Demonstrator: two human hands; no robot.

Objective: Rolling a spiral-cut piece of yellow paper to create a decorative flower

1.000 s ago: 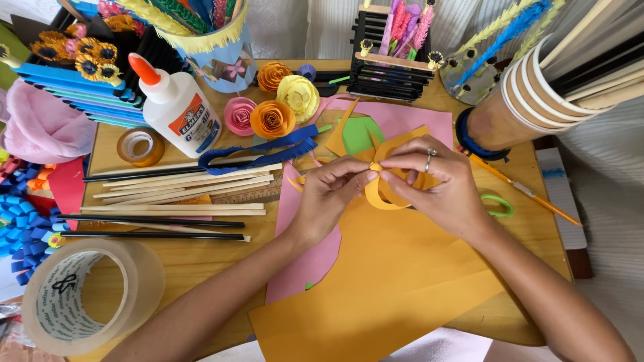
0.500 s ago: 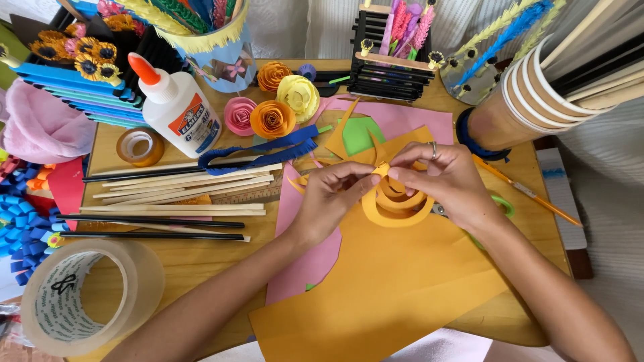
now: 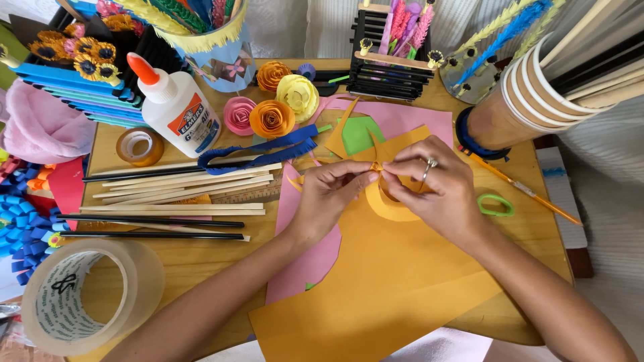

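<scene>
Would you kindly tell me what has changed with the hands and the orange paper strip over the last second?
Both hands, left hand and right hand, have kept pinching the orange paper strip throughout. The hanging coil looks smaller and tucked closer under the right hand than half a second ago, while the fingertips have drawn together at its rolled end. The glue bottle, paper flowers and tape roll stayed put.

The right hand covers most of the orange paper strip, so its coil is hidden. The fingers hide the strip's tip. The big tape roll at the near left is cut off by the edge. Both arms run off the near edge.
</scene>
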